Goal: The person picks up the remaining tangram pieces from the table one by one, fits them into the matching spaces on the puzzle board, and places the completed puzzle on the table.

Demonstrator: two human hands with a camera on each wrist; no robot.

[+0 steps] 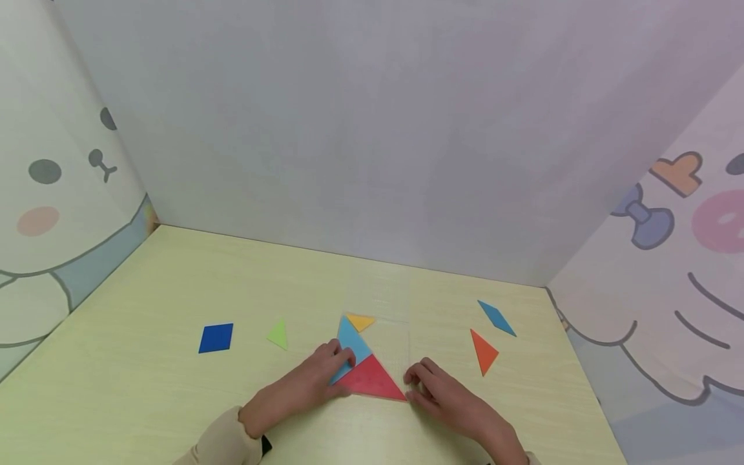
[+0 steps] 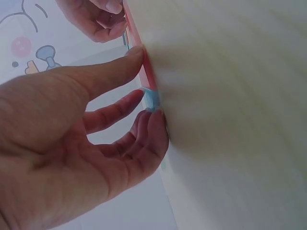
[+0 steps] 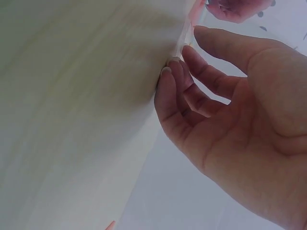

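Observation:
In the head view, a large light blue triangle [image 1: 351, 339] and a large red triangle [image 1: 374, 378] lie edge to edge on the table. My left hand [image 1: 316, 376] bends its fingers over the light blue one, with the thumb at the red one's lower left corner. The left wrist view shows that thumb [image 2: 128, 66] against the red edge and the index finger at the light blue piece. Beside the red triangle's right corner, my right hand [image 1: 444, 395] has loosely bent fingers with nothing between them. A small yellow triangle [image 1: 361, 321] touches the light blue one's top.
To the left lie a dark blue square [image 1: 216, 338] and a light green triangle [image 1: 279, 335]. An orange-red triangle [image 1: 484, 352] and a blue parallelogram [image 1: 496, 318] lie to the right. A faint clear sheet [image 1: 391, 290] reaches behind the pieces. Pale walls [image 1: 325, 129] enclose the wooden table [image 1: 139, 297].

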